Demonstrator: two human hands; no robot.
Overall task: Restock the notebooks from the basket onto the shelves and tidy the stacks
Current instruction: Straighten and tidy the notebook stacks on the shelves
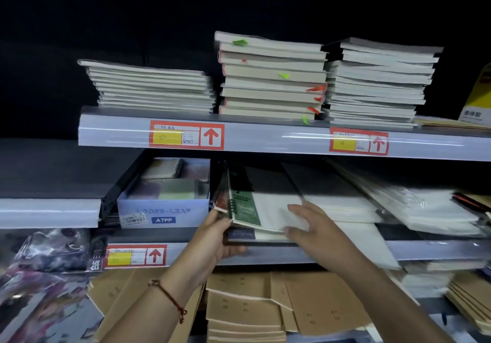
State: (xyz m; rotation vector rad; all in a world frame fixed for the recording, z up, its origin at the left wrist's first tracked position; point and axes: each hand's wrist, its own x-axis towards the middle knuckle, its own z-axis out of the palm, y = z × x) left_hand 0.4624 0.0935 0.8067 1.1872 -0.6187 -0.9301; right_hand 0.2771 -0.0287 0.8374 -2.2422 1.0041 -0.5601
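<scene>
Centre of the frame, middle shelf: a spiral-bound notebook with a green and white cover lies tilted on top of a low stack of wrapped notebooks at the shelf's front edge. The left hand grips this stack at its lower left corner, fingers curled under it and the thumb near the green cover's spiral. The right hand rests on the white part of the cover with its fingers spread wide and nearly straight; motion blur softens the fingertips. A red cord bracelet circles the left wrist.

Left of the notebook on the same shelf stands a pale blue box marked "A7PP", holding small wrapped notebooks. To the right lie flat white wrapped pads.

Upper shelf: three stacks of notebooks, a low one at left, a taller one with coloured tabs at centre, and another at right. Red-framed price labels with arrows sit on the shelf edges.

Bottom of the frame: brown kraft-covered notebooks in overlapping piles.
</scene>
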